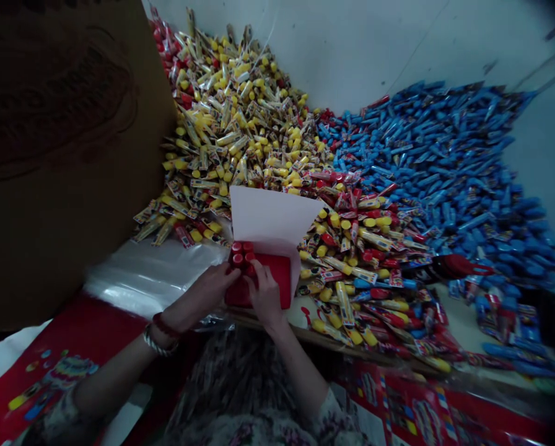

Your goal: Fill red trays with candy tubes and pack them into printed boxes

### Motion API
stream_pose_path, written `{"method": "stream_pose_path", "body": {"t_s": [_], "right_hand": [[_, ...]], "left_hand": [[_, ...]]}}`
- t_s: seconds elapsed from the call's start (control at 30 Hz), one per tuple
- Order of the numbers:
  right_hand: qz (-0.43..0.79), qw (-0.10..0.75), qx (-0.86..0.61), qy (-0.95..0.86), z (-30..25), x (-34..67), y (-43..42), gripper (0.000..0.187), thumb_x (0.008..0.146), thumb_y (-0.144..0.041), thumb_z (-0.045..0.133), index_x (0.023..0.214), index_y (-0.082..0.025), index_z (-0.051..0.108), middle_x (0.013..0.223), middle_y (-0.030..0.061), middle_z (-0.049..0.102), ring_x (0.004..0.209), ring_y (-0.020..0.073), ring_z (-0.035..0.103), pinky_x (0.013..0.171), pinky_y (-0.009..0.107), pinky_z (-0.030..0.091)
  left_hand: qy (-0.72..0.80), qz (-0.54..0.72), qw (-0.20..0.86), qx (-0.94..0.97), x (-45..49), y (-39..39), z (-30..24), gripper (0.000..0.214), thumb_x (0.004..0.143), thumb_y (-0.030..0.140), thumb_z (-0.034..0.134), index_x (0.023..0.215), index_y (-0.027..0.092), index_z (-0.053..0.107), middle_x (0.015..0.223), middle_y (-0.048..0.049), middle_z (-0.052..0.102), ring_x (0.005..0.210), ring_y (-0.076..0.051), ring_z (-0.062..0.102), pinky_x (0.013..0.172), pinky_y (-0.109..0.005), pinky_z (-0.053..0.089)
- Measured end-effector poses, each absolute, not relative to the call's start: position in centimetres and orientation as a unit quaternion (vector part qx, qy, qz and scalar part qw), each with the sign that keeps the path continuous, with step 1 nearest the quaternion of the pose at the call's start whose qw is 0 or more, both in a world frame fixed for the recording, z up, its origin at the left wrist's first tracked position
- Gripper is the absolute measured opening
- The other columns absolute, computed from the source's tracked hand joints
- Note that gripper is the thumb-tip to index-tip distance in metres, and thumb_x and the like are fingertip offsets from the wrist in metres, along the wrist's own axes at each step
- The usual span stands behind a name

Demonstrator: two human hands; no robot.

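Note:
A small box with a red inside (277,279) and a raised white lid flap (270,214) stands in front of me at the table's edge. Several red-capped tubes (243,248) are upright in its left part. My left hand (215,286) reaches in from the left, its fingers closed against the near side of these tubes. From the right, my right hand (264,292) bends its fingers and thumb around the front tubes. The lower parts of the tubes are hidden by the box and my fingers.
Yellow-capped tubes (254,130) are heaped behind the box, blue ones (445,155) at the right. A large cardboard carton (73,204) blocks the left side. Clear plastic bags (147,272) lie left of the box. Printed red packaging (412,402) is at the lower right.

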State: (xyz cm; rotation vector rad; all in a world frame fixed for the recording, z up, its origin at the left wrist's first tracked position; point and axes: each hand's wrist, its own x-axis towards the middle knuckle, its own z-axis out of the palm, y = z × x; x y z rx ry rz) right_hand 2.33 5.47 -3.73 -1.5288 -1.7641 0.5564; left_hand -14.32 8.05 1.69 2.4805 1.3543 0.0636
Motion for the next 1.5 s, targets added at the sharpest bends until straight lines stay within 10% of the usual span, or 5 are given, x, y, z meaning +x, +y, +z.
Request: {"method": "stream_pose_path", "body": {"t_s": [0.23,0.77,1.1,1.3,1.5], "right_hand": [[0.244,0.398,-0.595,-0.654,-5.1,4.1,5.9,0.035,0.091,-0.027,0.053,0.125,-0.020,0.054,0.115,0.0092,0.064,0.106,0.0197,0.061,0.095,0.034,0.048],[0.199,0.046,-0.654,-0.729,0.1,0.8,6.1,0.038,0.087,-0.006,0.042,0.121,-0.020,0.050,0.103,0.0103,0.061,0.084,0.0205,0.067,0.068,0.028,0.052],[0.133,0.181,-0.605,-0.764,-3.0,2.8,4.7,0.063,0.094,-0.025,0.047,0.149,-0.021,0.016,0.115,0.0098,0.060,0.082,0.0184,0.065,0.067,0.029,0.056],[-0.044,0.379,-0.710,-0.593,-0.8,14.1,0.0,0.032,0.097,-0.029,0.038,0.119,-0.019,0.060,0.105,0.0097,0.064,0.103,0.0203,0.056,0.095,0.037,0.045],[-0.110,0.413,-0.872,-0.240,-3.7,23.4,-3.9,0.067,0.092,-0.052,0.034,0.138,-0.004,0.037,0.134,0.0269,0.042,0.129,0.0343,0.037,0.104,0.053,0.031]], "left_hand": [[0.513,-0.003,0.110,0.851,-14.7,4.7,-0.5,0.050,0.077,-0.004,0.033,0.119,0.018,0.050,0.103,-0.0102,0.056,0.087,-0.020,0.057,0.079,-0.033,0.048],[0.515,-0.097,0.109,0.845,-13.2,5.7,1.5,0.043,0.077,-0.004,0.034,0.110,0.015,0.055,0.092,-0.0105,0.060,0.082,-0.020,0.063,0.076,-0.032,0.049],[0.501,-0.062,0.022,0.863,-11.7,9.0,0.5,0.049,0.085,0.006,0.024,0.127,0.014,0.048,0.120,-0.0194,0.057,0.091,-0.030,0.064,0.075,-0.041,0.050],[0.559,0.033,0.019,0.829,-13.3,8.8,0.9,0.046,0.091,0.026,0.021,0.133,0.024,0.038,0.109,-0.0110,0.057,0.096,-0.031,0.059,0.081,-0.048,0.047],[0.414,0.231,0.074,0.878,-7.5,6.6,2.1,0.037,0.093,0.026,0.030,0.128,0.026,0.043,0.119,-0.0093,0.054,0.109,-0.026,0.052,0.091,-0.042,0.046]]}}
